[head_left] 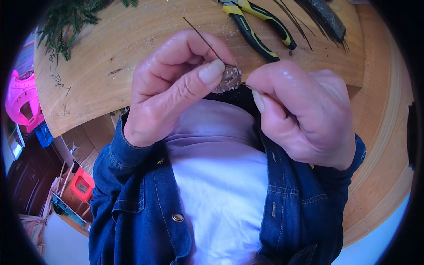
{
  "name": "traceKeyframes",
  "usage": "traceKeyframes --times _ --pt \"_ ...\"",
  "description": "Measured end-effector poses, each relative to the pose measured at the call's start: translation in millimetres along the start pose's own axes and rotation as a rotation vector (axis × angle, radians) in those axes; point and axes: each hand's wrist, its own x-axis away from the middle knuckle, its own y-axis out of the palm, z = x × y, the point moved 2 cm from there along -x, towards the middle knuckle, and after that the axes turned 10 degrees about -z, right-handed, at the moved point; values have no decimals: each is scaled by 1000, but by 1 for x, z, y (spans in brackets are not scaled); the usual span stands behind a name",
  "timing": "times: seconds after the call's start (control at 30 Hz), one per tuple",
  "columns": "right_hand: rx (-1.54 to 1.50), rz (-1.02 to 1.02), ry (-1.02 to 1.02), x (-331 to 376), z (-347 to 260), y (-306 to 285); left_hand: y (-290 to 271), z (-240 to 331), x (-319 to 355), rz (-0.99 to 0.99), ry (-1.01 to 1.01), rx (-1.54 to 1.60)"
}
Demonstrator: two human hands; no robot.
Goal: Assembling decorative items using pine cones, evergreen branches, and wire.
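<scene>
At wooden table [92, 90]: left grip [163, 90] pinches rough, rounded brown lump [230, 80]; right grip [309, 112] pinches thin wire [246, 85].

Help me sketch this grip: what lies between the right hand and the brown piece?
In the head view, a short stretch of thin wire shows between the right hand and the brown piece.
</scene>
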Motion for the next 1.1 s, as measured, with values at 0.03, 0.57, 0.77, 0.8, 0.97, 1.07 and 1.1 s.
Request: traceKeyframes --times 0.03,0.57,0.77,0.8,0.97,1.07,1.1 --pt "-1 2 4 0 1 0 1 0 0 -3 -3 1" --pt "-157 241 32 -3 3 12 0 -7 1 95 -34 205" --pt "-162 219 42 -3 1 13 -1 -8 6 36 -31 226" --pt "-165 218 45 -3 2 14 -2 -9 7 33 -31 219" --pt "-140 192 36 -4 0 13 -1 -10 6 44 15 294" --pt "-126 213 36 -4 0 12 -3 -6 6 7 -47 207" --pt "-128 214 39 -4 1 13 -2 -6 6 6 -50 208"
